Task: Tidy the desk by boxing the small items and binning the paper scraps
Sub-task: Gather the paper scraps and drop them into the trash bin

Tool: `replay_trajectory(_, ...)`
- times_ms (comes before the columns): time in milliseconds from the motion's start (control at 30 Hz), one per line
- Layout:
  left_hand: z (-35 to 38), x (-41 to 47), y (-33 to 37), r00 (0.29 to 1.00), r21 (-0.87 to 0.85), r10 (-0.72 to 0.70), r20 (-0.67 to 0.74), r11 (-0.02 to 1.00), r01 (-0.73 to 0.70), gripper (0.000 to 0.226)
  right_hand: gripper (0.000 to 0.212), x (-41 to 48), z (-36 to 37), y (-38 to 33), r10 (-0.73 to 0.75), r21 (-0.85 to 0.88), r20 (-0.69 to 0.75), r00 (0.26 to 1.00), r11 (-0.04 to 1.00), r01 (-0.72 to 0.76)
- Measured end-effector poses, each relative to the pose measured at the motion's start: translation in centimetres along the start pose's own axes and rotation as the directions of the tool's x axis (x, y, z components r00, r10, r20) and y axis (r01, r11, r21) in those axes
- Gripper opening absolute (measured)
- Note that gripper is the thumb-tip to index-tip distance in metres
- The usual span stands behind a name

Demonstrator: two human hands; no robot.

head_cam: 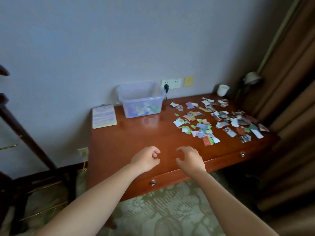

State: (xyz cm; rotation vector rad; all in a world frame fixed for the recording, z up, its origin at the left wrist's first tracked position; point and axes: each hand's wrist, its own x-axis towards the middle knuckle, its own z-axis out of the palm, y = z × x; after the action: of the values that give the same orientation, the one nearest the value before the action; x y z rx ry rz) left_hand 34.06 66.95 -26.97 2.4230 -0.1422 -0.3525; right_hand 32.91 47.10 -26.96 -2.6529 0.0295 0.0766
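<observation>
Several torn coloured paper scraps [219,120] lie scattered over the right half of a reddish wooden desk [129,138]. A clear plastic box [140,99] stands at the back of the desk against the wall, with some coloured items inside. My left hand [146,159] and my right hand [190,158] hover side by side over the desk's front edge, fingers loosely curled, holding nothing. Both hands are well short of the scraps and the box.
A notepad [104,116] lies at the desk's back left corner. A white cup [223,90] stands at the back right, near a lamp [251,79] and brown curtains. Wall sockets with a black plug [165,87] sit behind the box. Dark wooden furniture [25,142] stands to the left.
</observation>
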Motion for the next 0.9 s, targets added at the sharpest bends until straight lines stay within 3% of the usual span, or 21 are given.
replay_trajectory(433,9.3,12.8,12.0,0.994,0.018,0.074,0.079,0.997,-0.075,0.032,0.040,7.5,-7.2,14.8,0.194,-0.009,-0.025,0.981,0.981,-0.195)
replay_trajectory(900,14.1,28.7,14.6,0.987,0.185,0.047,0.151,0.980,-0.075,0.039,0.058,18.5,-6.0,22.9,0.433,-0.013,0.106,0.895,0.901,-0.434)
